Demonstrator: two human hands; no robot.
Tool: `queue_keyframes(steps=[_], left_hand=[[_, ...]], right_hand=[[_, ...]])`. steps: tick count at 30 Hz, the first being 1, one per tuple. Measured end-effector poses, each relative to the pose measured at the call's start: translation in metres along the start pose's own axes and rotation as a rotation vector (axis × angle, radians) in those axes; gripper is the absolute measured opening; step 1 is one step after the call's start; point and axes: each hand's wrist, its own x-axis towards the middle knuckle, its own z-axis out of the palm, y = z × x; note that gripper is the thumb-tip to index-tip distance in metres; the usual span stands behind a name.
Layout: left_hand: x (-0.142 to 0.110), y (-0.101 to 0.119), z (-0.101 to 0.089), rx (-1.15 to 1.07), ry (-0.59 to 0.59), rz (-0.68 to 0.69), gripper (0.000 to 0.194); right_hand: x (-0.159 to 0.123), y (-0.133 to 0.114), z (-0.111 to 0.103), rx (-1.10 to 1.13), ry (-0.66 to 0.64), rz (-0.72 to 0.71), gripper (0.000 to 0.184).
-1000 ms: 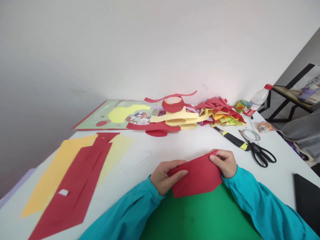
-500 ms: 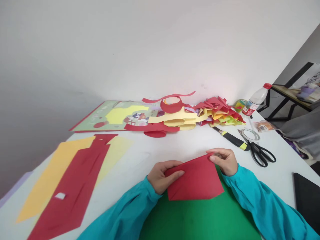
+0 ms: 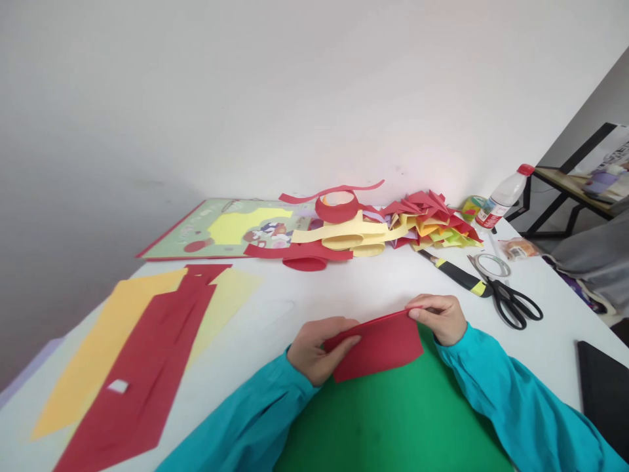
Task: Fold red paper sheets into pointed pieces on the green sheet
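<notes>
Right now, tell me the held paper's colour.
The held paper is red, seen in the head view.

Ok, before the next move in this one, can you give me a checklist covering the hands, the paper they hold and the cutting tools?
1. Left hand gripping the red paper: ok, thumb on the near face.
2. Right hand gripping the same paper: ok, pinched at its upper right corner.
3. Paper lying flat on the green surface: not ok, it is tilted up between the hands.
4. Paper's layers lined up along the top edge: cannot tell, too fine to see.
5. Scissors clear of both hands: ok, on the table beyond the right hand.
6. Utility knife blade retracted: cannot tell, the tip is too small.
</notes>
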Motion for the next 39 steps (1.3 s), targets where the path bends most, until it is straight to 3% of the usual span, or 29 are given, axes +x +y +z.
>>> queue_keyframes(steps=[6, 12, 22, 28, 32, 39], left_hand=[[0.001, -0.0018, -0.0004, 0.008, 0.008, 0.011, 0.017], [0.0004, -0.0056, 0.0019, -0.036, 0.003, -0.005, 0.018], [0.0006, -0.0085, -0.0006, 0.009, 0.022, 0.049, 0.014], [0.0006, -0.0083, -0.0011, -0.007, 0.019, 0.003, 0.017], [0.0001, -0.0096, -0.0018, 0.011, 0.003, 0.009, 0.016], [0.001, -0.0093, -0.0029, -0.006, -0.003, 0.006, 0.015]], right_hand=[[-0.0002, -0.0013, 0.0022, 0.034, 0.029, -0.034, 0.007], [-0.0026, 0.0006, -0.0027, 0.047, -0.065, 0.001, 0.005], [0.0008, 0.0025, -0.0046, -0.024, -0.045, -0.028, 0.011], [0.0017, 0.0009, -0.0009, -0.003, 0.035, -0.038, 0.01], [0.0022, 0.0002, -0.0011, -0.012, 0.009, 0.0, 0.01], [0.0028, 0.0038, 0.0016, 0.099, 0.055, -0.001, 0.011]])
